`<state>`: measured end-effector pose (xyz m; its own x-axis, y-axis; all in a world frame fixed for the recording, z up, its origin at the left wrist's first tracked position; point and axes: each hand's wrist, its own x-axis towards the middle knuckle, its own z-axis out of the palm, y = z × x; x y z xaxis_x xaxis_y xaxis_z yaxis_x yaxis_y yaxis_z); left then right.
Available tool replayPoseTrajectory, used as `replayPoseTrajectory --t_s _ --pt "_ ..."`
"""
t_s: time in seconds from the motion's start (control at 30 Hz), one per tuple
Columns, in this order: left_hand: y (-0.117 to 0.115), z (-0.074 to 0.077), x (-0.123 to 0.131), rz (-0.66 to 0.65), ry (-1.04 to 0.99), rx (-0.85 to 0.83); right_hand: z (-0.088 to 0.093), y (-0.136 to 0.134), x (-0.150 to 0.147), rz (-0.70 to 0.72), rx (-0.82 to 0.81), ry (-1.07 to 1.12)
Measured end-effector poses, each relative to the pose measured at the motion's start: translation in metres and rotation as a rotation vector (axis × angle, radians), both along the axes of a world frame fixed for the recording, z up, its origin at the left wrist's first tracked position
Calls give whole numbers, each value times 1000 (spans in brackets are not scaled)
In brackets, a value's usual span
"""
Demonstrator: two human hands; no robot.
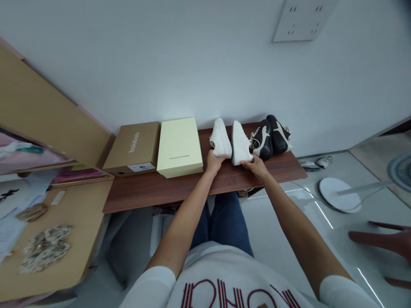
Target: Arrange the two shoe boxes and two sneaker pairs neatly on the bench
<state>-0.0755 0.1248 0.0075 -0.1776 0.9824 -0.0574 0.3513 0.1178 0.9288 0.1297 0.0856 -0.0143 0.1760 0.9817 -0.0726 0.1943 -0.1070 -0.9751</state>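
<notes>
Closest, a white shirt with red letters [224, 291] is seen. On the brown wooden table [180, 186], one white leather sneaker [221, 137] is gripped at the heel by the left hand [214, 162], the other white sneaker [240, 143] by the right hand [257, 164]. Placing seems under way; level handling is called for.

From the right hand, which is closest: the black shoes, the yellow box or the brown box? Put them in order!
1. Black shoes, just beside the right hand.
2. Yellow box, to the left.
3. Brown box, farthest left.
</notes>
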Motion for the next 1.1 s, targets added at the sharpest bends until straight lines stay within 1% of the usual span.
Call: replayPoseTrajectory --t_s 0.07,0.17,0.27,0.33,0.37,0.43,0.57,0.7,0.9,1.1 --pt "-1 16 -4 -33 66 11 12 3 5 29 77 -114" --pt "-2 44 -10 -98 245 38 36 10 13 91 184 -371" --pt "-1 69 -14 -180 435 32 58 18 14 155 198 -663" --pt "0 79 -15 -247 540 20 69 24 9 183 182 -828" --pt "0 80 -16 -286 589 19 73 26 6 195 178 -899" --pt "1 80 -17 -359 680 22 79 30 -2 218 176 -1015" --pt "1 68 -18 -453 804 49 89 34 -20 276 156 -1162" --pt "1 61 -18 -461 852 79 93 35 -37 327 91 -1266" --pt "-3 66 -18 -465 842 85 92 39 -52 392 34 -1347" --pt "-6 67 -19 -469 881 45 90 40 -56 422 18 -1343"
